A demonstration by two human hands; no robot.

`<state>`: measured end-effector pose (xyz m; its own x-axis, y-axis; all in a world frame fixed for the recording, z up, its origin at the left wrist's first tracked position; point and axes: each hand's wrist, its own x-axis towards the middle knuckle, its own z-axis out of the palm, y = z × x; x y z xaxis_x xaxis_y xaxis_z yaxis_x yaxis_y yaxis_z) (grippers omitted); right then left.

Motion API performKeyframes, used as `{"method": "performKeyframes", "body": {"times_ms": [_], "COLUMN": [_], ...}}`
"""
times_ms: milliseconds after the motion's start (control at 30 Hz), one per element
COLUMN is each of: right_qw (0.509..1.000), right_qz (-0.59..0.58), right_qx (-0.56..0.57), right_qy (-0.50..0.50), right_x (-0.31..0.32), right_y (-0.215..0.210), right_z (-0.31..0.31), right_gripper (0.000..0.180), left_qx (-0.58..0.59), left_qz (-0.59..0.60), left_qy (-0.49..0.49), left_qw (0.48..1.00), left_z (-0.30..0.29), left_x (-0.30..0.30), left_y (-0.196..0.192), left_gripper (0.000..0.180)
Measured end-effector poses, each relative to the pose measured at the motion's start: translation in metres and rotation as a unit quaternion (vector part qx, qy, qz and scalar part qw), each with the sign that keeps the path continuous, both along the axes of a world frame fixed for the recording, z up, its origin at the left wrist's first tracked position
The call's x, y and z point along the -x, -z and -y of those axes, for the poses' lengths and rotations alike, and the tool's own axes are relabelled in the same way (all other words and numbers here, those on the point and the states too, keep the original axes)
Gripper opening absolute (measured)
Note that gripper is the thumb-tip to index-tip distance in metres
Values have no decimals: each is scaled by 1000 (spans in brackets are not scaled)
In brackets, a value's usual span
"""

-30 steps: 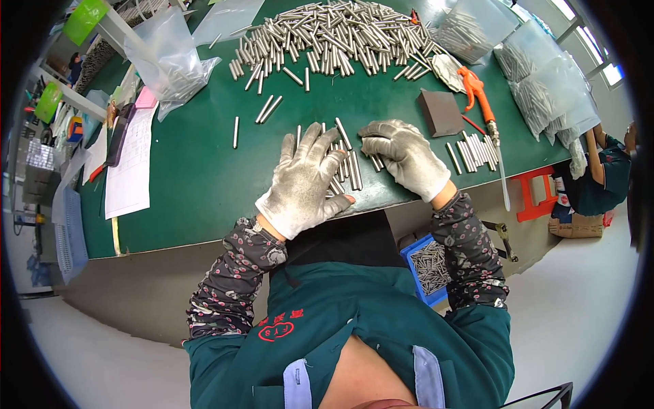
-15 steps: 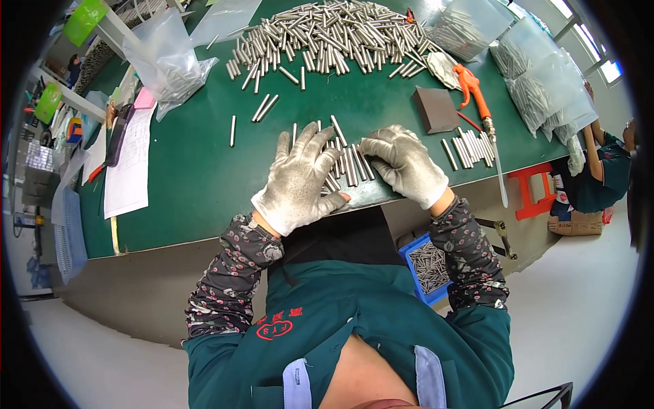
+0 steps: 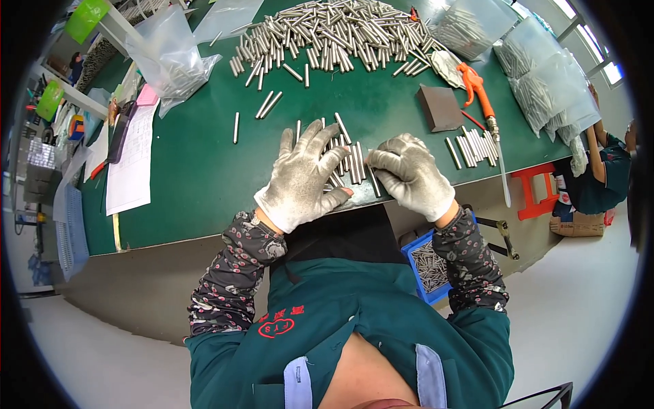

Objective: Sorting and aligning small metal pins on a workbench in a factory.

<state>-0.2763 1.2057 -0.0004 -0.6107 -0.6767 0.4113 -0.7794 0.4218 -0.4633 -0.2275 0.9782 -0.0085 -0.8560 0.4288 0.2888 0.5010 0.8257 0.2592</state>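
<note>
A small row of shiny metal pins [image 3: 354, 163] lies near the front edge of the green table, between my hands. Over the left part of these pins lies my left hand [image 3: 306, 170] in a soiled white glove, fingers spread, its palm hiding some of them. My right hand [image 3: 413, 176], gloved too, is closed, with thumb and forefinger pinched at the upper end of a single metal pin [image 3: 375, 183]. That pin stands slightly apart from the row, at its right side. The exact contact is partly hidden by the fingertips.
A large heap of pins [image 3: 334, 37] covers the table's far side. To the right are a dark block [image 3: 439, 109], an orange air gun [image 3: 475, 88], a second pin row [image 3: 473, 146] and bagged pins [image 3: 538, 88]. Papers [image 3: 131, 163] lie left. A blue bin [image 3: 430, 267] sits below.
My right hand has moved slightly right, and the pin at its fingertips now lies apart from the row. My left hand has stayed spread over the pins.
</note>
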Motion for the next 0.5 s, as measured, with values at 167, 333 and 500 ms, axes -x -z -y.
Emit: {"method": "performKeyframes", "body": {"times_ms": [167, 333, 500], "right_qw": [999, 995, 998], "right_qz": [4, -4, 10], "right_qx": [-46, -59, -2], "right_qy": [22, 82, 60], "right_x": [-15, -13, -9], "right_y": [-8, -1, 0], "right_z": [0, 2, 8], "right_gripper": [43, 38, 37], "left_qx": [69, 64, 23], "left_qz": [25, 13, 15], "left_qy": [-27, -35, -21], "left_qw": [997, 997, 999], "left_z": [-13, -22, -21], "left_x": [0, 9, 12], "left_y": [-10, -8, -2], "left_gripper": [76, 69, 63]}}
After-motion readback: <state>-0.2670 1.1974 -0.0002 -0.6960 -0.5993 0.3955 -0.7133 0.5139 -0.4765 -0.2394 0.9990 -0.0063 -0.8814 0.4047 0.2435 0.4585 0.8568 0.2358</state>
